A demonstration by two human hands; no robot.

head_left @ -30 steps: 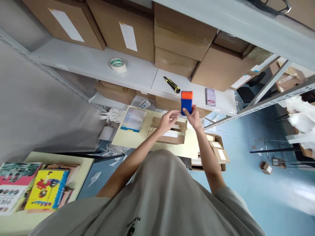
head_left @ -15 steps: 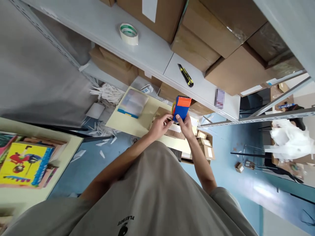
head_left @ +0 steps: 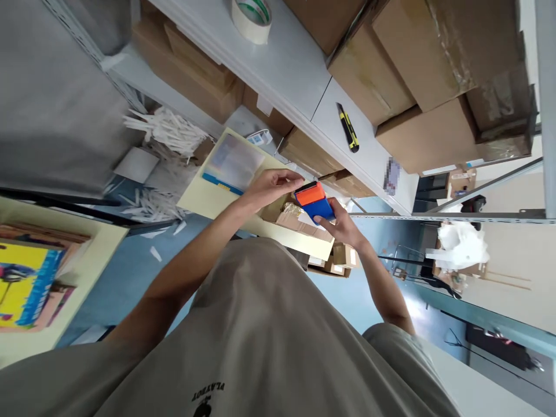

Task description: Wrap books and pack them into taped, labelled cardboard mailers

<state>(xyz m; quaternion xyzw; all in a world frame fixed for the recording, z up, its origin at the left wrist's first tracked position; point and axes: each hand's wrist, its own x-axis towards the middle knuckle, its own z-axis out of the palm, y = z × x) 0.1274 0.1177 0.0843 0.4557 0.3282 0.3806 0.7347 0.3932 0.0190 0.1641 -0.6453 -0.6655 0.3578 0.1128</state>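
Note:
My right hand (head_left: 343, 225) is wrapped round the lower end of a blue and orange tape dispenser (head_left: 316, 207), thumb on its blue side. The dispenser is tilted, its orange part and dark toothed edge facing up and left. My left hand (head_left: 273, 188) is at that toothed edge, fingertips drawn together in a pinch. Whatever lies between those fingertips is too small to make out. Below the dispenser, a cardboard box (head_left: 299, 223) with a white label rests on a pale yellow board (head_left: 260, 223). A clear plastic case with a blue edge (head_left: 232, 165) lies on the board, left of my left hand.
On the grey shelf (head_left: 299, 69) ahead are a roll of white tape (head_left: 252, 22) and a yellow-black utility knife (head_left: 348, 128). Large cartons (head_left: 434, 139) stand behind them. White strips (head_left: 169, 133) are piled at left. Books (head_left: 30, 284) lie on a table at lower left.
The tape dispenser has turned, its toothed end tipping left and toward me. My left hand has moved from the dispenser's lower side up to its toothed edge. The view has shifted.

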